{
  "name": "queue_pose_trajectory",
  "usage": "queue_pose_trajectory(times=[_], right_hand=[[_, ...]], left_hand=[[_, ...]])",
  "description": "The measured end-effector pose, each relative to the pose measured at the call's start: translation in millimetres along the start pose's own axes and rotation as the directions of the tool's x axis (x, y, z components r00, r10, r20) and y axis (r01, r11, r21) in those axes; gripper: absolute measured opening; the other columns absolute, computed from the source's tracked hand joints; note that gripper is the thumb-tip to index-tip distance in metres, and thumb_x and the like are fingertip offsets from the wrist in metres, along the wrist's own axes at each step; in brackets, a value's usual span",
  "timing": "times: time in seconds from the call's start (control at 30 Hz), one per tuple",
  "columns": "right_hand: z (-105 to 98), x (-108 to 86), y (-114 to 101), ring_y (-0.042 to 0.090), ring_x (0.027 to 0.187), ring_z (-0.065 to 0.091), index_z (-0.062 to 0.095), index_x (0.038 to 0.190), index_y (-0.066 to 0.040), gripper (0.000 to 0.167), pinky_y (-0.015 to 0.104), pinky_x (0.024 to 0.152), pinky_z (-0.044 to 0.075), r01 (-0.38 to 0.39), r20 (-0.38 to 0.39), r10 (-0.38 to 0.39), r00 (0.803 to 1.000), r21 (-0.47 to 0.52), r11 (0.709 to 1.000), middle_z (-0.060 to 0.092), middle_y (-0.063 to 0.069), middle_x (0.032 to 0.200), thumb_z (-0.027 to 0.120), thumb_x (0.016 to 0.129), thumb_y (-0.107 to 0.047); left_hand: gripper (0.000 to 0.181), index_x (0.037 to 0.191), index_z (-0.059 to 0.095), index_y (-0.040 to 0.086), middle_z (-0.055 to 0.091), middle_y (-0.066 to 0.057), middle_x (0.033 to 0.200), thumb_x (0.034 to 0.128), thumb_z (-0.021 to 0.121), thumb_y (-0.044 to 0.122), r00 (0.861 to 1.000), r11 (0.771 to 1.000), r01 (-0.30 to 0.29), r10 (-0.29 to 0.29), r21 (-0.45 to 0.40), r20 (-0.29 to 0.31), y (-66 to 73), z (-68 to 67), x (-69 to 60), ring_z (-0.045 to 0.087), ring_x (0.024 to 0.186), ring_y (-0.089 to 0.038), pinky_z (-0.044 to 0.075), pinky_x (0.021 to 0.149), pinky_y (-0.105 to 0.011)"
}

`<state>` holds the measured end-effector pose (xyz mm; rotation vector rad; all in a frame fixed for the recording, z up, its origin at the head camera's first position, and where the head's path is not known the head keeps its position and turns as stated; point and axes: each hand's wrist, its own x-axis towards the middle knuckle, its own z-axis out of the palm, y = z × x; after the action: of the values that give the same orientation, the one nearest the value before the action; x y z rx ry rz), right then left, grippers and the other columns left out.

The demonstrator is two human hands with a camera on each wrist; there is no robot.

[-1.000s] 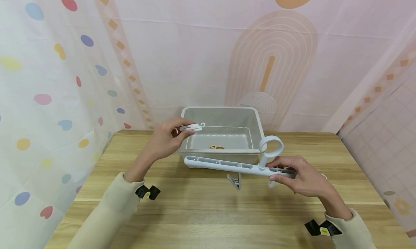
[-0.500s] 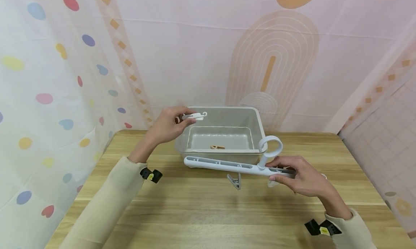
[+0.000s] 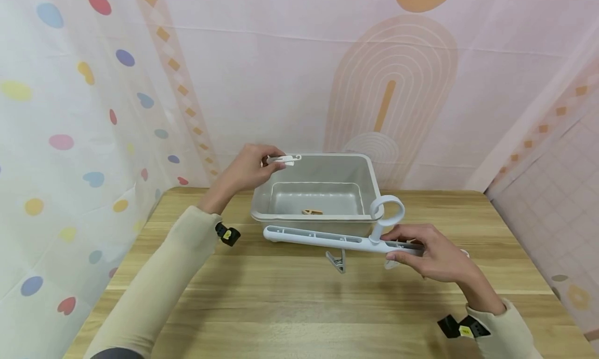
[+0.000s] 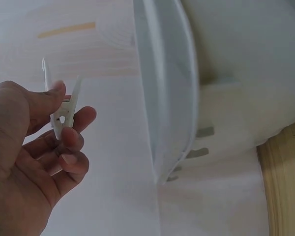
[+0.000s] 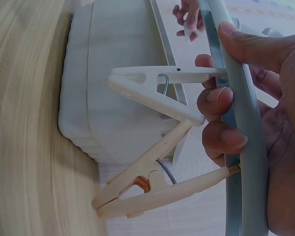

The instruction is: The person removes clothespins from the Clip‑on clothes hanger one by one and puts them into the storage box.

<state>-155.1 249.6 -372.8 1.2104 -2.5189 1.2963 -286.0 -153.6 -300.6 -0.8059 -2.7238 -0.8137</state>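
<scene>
My left hand (image 3: 252, 166) pinches a small white clothespin (image 3: 287, 160) with a hooked end, held above the left rim of a grey bin. The left wrist view shows the clothespin (image 4: 55, 110) between thumb and fingers. My right hand (image 3: 437, 255) grips the right part of a pale blue hanger bar (image 3: 313, 238) with a ring on top, just in front of the bin. A grey clothespin (image 3: 338, 263) hangs below the bar. In the right wrist view, a white clothespin (image 5: 137, 91) and a peach clothespin (image 5: 179, 195) hang from it beside my fingers.
The grey bin (image 3: 367, 166) stands at the back of the wooden table (image 3: 290, 312), near the patterned curtain (image 3: 262, 88). Inside the bin lies an orange clothespin (image 3: 312, 212). Black straps with small devices sit on both sleeves.
My left hand has moved up and slightly right with the white clothespin, from lower at the bin's left side. My right hand and the hanger bar have stayed nearly still.
</scene>
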Motion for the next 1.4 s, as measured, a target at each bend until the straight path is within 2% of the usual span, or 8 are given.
queue_pose_trajectory(times=[0.13,0.27,0.43,0.67,1.1,1.4], right_hand=[[1,-0.2,0,0.005,0.081,0.065,0.074,0.113,-0.017,0.028,0.023,0.071,0.055,0.000,0.000,0.000,1.000,0.000,1.000,0.075,-0.004,0.097,0.078,0.089,-0.004],[1,-0.8,0,0.003,0.082,0.064,0.074,0.114,-0.017,0.027,0.023,0.071,0.055,-0.014,0.006,0.014,1.000,-0.003,1.000,0.075,-0.005,0.097,0.078,0.089,-0.005],[1,-1.9,0,0.003,0.082,0.065,0.074,0.113,-0.017,0.027,0.023,0.072,0.054,-0.028,0.004,0.028,1.000,-0.010,1.000,0.075,-0.006,0.096,0.078,0.089,-0.005],[0,-2.7,0,0.003,0.081,0.065,0.073,0.114,-0.016,0.028,0.023,0.071,0.055,-0.010,0.002,0.010,1.000,0.009,1.000,0.074,-0.006,0.096,0.078,0.089,-0.003],[0,-3.2,-1,0.003,0.081,0.067,0.073,0.115,-0.015,0.030,0.022,0.071,0.056,-0.003,-0.006,0.003,1.000,0.047,0.999,0.074,-0.003,0.098,0.077,0.089,0.000],[3,-3.5,-1,0.005,0.083,0.069,0.073,0.114,-0.015,0.029,0.022,0.074,0.058,-0.001,-0.007,0.002,1.000,0.077,0.997,0.075,0.002,0.101,0.076,0.090,0.001]], left_hand=[[0.024,0.120,0.072,0.004,0.075,-0.015,0.108,0.0984,0.069,0.015,1.000,1.000,0.009,-0.009,0.015,0.022,-5.5,5.8,3.9,0.063,0.076,-0.022,0.049,0.067,-0.033],[0.033,0.129,0.067,0.004,0.071,-0.019,0.121,0.0989,0.069,0.018,0.999,0.999,0.043,-0.043,0.013,0.031,-10.1,9.9,2.6,0.069,0.087,-0.025,0.056,0.075,-0.038],[0.048,0.140,0.059,0.005,0.066,-0.019,0.131,0.0986,0.071,0.025,0.997,0.997,0.071,-0.070,-0.012,0.020,-10.9,10.1,-2.8,0.069,0.102,-0.029,0.056,0.086,-0.046],[0.057,0.148,0.051,0.008,0.061,-0.017,0.139,0.1001,0.069,0.032,0.999,0.999,0.038,-0.038,-0.033,0.000,-4.6,7.9,-10.9,0.062,0.120,-0.032,0.055,0.093,-0.048],[0.059,0.150,0.049,0.011,0.059,-0.013,0.143,0.1001,0.068,0.036,0.998,0.994,0.002,-0.009,-0.110,-0.062,3.4,7.7,-32.2,0.061,0.125,-0.031,0.054,0.097,-0.047],[0.057,0.149,0.050,0.013,0.061,-0.012,0.141,0.1001,0.068,0.035,0.991,0.984,0.004,-0.028,-0.178,-0.130,9.9,11.1,-54.6,0.060,0.126,-0.027,0.054,0.099,-0.047]])
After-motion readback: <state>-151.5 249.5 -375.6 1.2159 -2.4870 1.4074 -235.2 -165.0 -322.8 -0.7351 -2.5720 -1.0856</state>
